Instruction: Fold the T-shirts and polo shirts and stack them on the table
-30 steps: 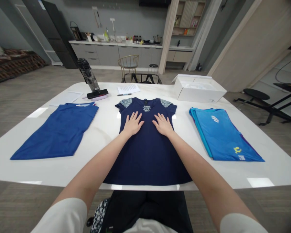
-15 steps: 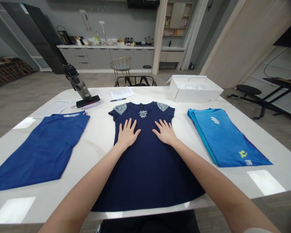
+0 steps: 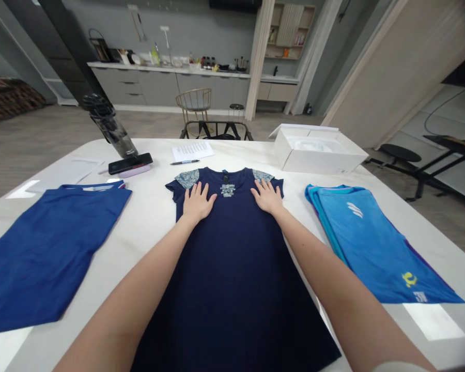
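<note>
Both palms down on the navy shirt!

And here it is, centre of the frame: the navy shirt lies face up on the white surface, neckline away from the person, its body running down to the bottom edge. The left hand presses on the upper chest, just below one patterned shoulder; the right hand rests by the other. Fingers spread and nearly straight on both, and nothing pinched: this is flat contact, no grip at all.

So where's the danger? Cloth this thin could well ruck up under the palms if they press hard while sliding, and uneven pressure might pull the neckline askew. The forearms pass low over the shirt's sides; a dragging elbow or wrist could shift the hem out of line.

Out to the sides, a folded blue shirt sits at the left of the frame, bright blue clothes at the right, close by the right forearm; a wide sweep of the elbow might nudge that stack askew. Up beyond the collar, a pen lies near a printed sheet, and a far reach could send it rolling.
</note>
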A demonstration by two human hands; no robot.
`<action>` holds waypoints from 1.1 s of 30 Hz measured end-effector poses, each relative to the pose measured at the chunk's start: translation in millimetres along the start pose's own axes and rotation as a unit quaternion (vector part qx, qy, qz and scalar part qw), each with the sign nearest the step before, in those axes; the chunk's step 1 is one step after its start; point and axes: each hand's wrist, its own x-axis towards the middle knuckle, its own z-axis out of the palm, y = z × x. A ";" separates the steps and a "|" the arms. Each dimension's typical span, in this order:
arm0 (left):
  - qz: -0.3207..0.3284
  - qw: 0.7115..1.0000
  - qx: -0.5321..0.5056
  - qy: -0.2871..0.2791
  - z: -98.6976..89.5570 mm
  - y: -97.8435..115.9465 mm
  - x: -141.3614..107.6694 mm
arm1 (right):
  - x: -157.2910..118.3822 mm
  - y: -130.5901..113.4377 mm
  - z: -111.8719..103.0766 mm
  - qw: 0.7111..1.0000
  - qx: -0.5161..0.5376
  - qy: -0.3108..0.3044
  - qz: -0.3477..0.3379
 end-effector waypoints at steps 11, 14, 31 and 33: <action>0.115 0.988 -0.017 0.100 -36.7 45.8 47.4 | 25.1 57.0 -31.5 0.987 0.005 0.117 0.112; 0.175 0.982 -0.034 0.067 -42.2 81.5 93.4 | 36.1 64.3 -42.0 0.986 0.004 0.088 0.142; 0.241 0.969 -0.050 -0.031 0.6 132.1 191.2 | 53.6 85.9 -56.5 0.982 0.116 -0.069 0.133; 0.224 0.970 -0.094 -0.024 -3.5 131.4 186.5 | 45.4 77.1 -75.8 0.970 0.214 -0.069 0.089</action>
